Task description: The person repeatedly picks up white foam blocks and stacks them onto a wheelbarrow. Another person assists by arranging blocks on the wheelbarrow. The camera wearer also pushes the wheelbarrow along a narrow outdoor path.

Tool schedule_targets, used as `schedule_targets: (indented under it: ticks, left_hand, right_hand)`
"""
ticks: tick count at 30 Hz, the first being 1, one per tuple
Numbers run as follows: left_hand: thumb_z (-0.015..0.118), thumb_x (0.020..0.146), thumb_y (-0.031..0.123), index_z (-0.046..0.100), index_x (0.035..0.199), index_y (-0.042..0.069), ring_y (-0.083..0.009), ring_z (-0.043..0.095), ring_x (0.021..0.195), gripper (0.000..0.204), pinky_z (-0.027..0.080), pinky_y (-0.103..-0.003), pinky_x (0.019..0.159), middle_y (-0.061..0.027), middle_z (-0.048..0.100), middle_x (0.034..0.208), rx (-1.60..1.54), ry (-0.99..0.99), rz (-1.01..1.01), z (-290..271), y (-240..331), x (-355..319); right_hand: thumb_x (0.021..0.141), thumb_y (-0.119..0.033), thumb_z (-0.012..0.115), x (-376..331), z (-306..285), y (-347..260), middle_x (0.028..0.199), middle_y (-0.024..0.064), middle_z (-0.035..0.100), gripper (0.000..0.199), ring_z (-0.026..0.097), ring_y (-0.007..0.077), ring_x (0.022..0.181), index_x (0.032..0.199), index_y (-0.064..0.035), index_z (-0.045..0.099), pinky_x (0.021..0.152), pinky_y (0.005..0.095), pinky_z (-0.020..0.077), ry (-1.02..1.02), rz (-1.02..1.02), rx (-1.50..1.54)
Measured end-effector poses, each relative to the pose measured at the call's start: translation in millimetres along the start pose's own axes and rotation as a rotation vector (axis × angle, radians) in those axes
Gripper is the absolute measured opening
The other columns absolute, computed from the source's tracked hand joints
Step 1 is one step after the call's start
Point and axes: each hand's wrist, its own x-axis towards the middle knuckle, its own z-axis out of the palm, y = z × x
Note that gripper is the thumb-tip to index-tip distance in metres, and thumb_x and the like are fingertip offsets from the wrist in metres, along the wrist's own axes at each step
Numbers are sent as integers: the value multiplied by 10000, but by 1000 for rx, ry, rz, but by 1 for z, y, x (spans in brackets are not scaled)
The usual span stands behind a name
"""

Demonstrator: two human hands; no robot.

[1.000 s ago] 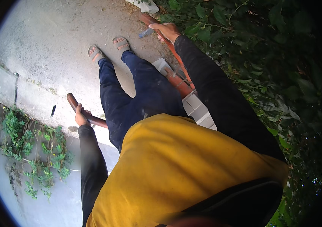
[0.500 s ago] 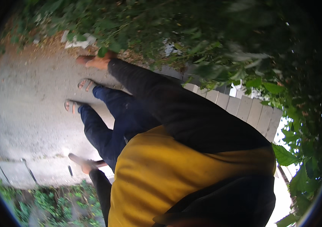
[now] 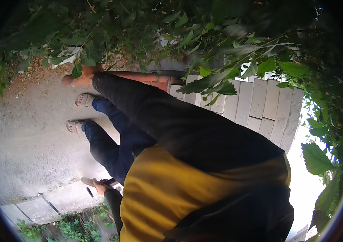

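Observation:
My right hand (image 3: 83,76), at the upper left, is closed round a reddish-brown bar-like handle (image 3: 67,80) that sticks out past the fingers. Behind that hand a reddish-brown metal frame (image 3: 149,76) runs along the far side of my black sleeve, which hides part of it. Lower down, my left hand (image 3: 99,186) grips a second brown handle (image 3: 87,181) beside my dark trousers. Both my sandalled feet are on the ground between the two handles. What the frame belongs to is mostly hidden by my right arm and body.
Leafy branches (image 3: 219,82) hang low across the top and right, close to my right arm. A pale block wall (image 3: 260,101) stands behind the arm. Grey ground (image 3: 30,129) spreads to the left, with a concrete edging (image 3: 38,207) and plants (image 3: 76,228) beyond my left hand.
My right hand, on its handle, has shifted left in the picture; my left hand sits lower and slightly right. More of the reddish-brown frame and the wall shows, and the feet have shifted.

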Motion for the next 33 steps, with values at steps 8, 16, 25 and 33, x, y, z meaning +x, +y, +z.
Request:
schedule_targets:
  ticks: [8,16,25,33]
  left_hand:
    - [792,880,375,563,871,35,-226,533,602,409,467,-388,570,-47,500,708,2,-35,14,-2,0,1]
    - [730,904,310,565,948,4,-210,533,525,351,457,-377,488,-76,522,671,-21,-43,46,-2,14,-15]
    - [769,847,244,573,922,12,-231,568,473,313,487,-367,452,-105,562,646,-107,-7,95,-6,21,-25]
    - [775,853,268,614,1028,-31,-222,575,475,382,495,-361,458,-113,582,663,-81,17,127,-7,19,-19]
  right_hand:
    - [673,-537,827,7,8,4,1162,176,721,652,678,337,1078,1143,-99,715,949,431,532,-124,-9,-15]
    - [749,-713,757,33,36,33,831,141,739,705,702,211,695,898,-23,756,595,346,573,-295,128,106]
    - [865,-598,746,27,23,13,609,60,618,567,582,124,505,723,-56,661,459,288,463,-368,42,110]
    - [834,-566,745,27,25,7,579,78,634,578,605,175,489,667,-17,674,497,323,497,-357,35,154]
